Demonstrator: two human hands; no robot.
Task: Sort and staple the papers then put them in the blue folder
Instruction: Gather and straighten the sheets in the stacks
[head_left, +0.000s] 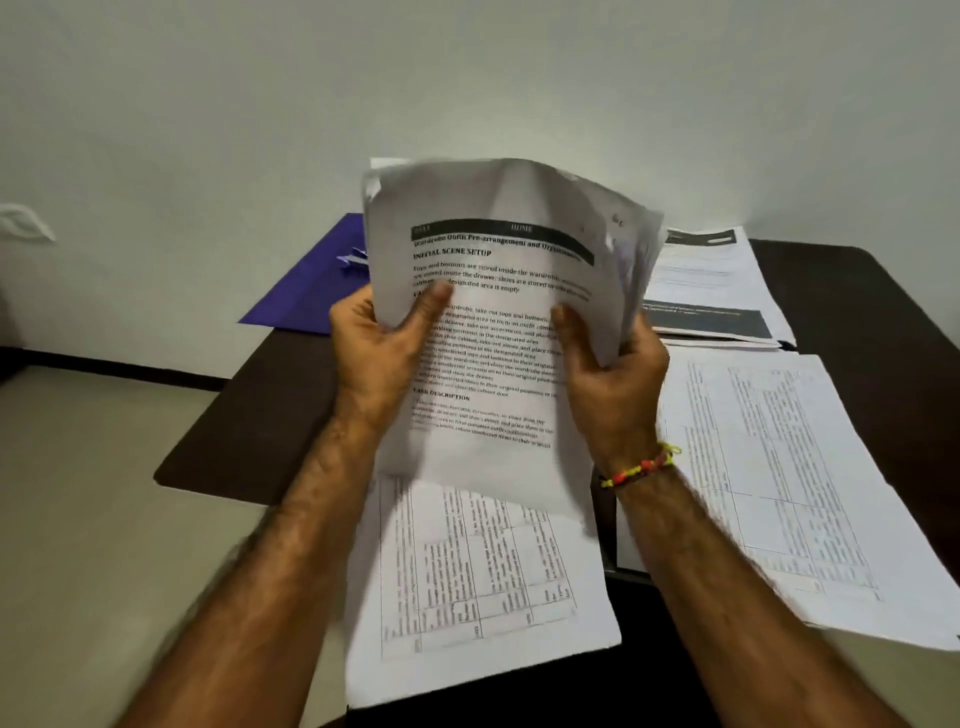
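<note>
On the dark table (249, 415), a white sheet of printed tables (483, 582) lies nearest me. Above it, my left hand (379, 353) and right hand (608, 379) each clutch a side of a white sheaf of printed pages (498, 332). The blue folder (317, 286) lies open beyond.

A dark table (270, 410) carries a blue folder (306, 296) at its far-left corner and three printed paper stacks: near edge (483, 587), right edge (779, 483), far-right corner (711, 291).
</note>
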